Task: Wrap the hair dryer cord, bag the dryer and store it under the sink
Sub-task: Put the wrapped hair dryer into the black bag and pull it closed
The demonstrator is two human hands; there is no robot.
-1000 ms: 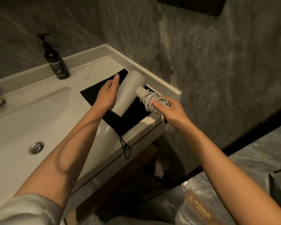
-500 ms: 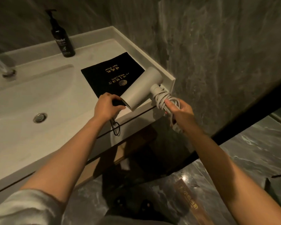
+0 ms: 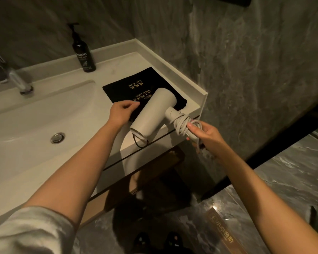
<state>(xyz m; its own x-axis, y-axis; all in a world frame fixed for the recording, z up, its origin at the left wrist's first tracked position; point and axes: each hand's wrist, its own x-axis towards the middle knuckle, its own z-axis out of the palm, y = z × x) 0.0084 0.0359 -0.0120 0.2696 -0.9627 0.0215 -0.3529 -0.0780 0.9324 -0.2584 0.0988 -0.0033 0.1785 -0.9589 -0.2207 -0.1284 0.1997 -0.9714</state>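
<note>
Both bare forearms extended forward, hands apart.
Left hand point(image 3: 122, 112) palm down, fingers curled in a pinch; right hand point(image 3: 204, 136) closed in a grip, thumb on top.

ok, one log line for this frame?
cord wrapped | right hand holds dryer handle | left hand grips bag | not bagged

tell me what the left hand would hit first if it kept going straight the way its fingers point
Most likely the hair dryer: the left hand rests on the black bag with fingers aimed at the dryer's barrel, though depth is hard to judge.
</note>
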